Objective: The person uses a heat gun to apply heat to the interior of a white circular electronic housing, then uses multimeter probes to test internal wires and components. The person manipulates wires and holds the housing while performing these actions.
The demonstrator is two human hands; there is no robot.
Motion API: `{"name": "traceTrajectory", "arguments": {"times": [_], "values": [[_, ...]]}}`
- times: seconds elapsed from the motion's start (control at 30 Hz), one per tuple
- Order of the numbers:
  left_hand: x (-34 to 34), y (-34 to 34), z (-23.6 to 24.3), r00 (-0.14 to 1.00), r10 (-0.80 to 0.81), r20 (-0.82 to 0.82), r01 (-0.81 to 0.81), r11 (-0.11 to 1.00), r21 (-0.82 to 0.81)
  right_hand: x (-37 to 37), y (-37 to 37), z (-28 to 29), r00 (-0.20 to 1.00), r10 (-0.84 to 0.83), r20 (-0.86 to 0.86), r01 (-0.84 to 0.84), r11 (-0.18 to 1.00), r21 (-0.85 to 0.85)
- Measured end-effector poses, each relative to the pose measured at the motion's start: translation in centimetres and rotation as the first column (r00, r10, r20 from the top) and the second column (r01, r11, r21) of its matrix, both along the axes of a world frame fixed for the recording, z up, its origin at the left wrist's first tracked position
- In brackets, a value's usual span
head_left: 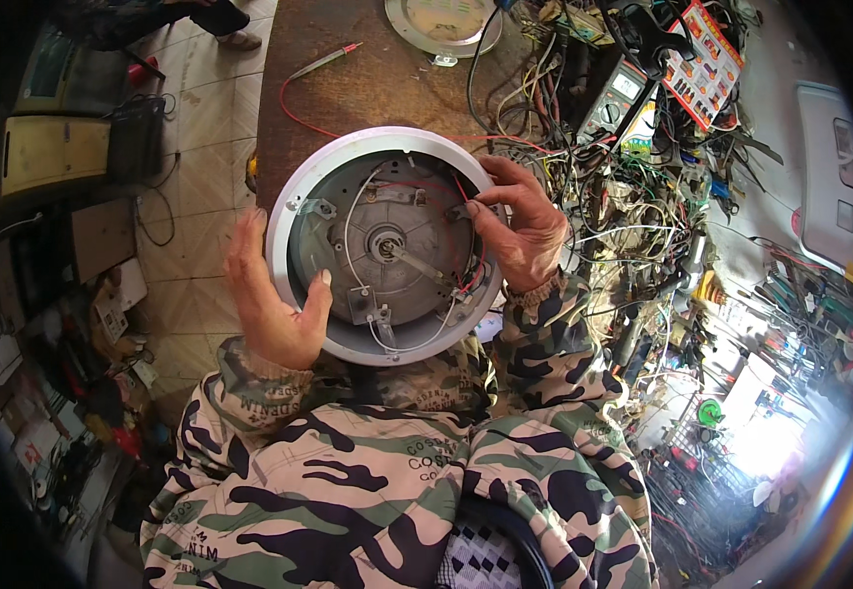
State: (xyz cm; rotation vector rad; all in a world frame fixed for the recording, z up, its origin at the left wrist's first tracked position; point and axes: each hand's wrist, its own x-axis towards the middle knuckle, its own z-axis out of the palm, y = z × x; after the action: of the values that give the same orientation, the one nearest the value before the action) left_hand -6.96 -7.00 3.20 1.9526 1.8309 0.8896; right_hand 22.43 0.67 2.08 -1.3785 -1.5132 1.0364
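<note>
A round metal appliance housing [424,346] with a white rim lies tilted in front of me, its inside facing up. Within it are a grey ribbed disc [412,294], a flat metal strip [424,263], a white wire [350,236] and thin red wires [485,257]. My left hand [284,314] is at the left of the rim, fingers stretched along the outside and thumb raised over the inner side. At the upper right, my right hand [520,224] has thumb and forefinger closed on a small metal bracket [459,212] just inside the rim.
A red test probe [323,64] and a round metal cover [451,44] lie on the brown wooden table [387,98]. To the right are tangled wires [583,206], a multimeter [615,103] and scattered tools [790,314]. Another person's foot [240,40] shows on the tiled floor.
</note>
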Motion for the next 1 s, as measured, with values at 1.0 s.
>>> {"name": "traceTrajectory", "arguments": {"times": [1.0], "values": [[0.3,20.0,0.0,0.675,-0.692,0.258,0.738,0.629,-0.244,-3.3,-7.9,-0.2,0.830,-0.305,0.467,0.087,0.898,0.431]]}}
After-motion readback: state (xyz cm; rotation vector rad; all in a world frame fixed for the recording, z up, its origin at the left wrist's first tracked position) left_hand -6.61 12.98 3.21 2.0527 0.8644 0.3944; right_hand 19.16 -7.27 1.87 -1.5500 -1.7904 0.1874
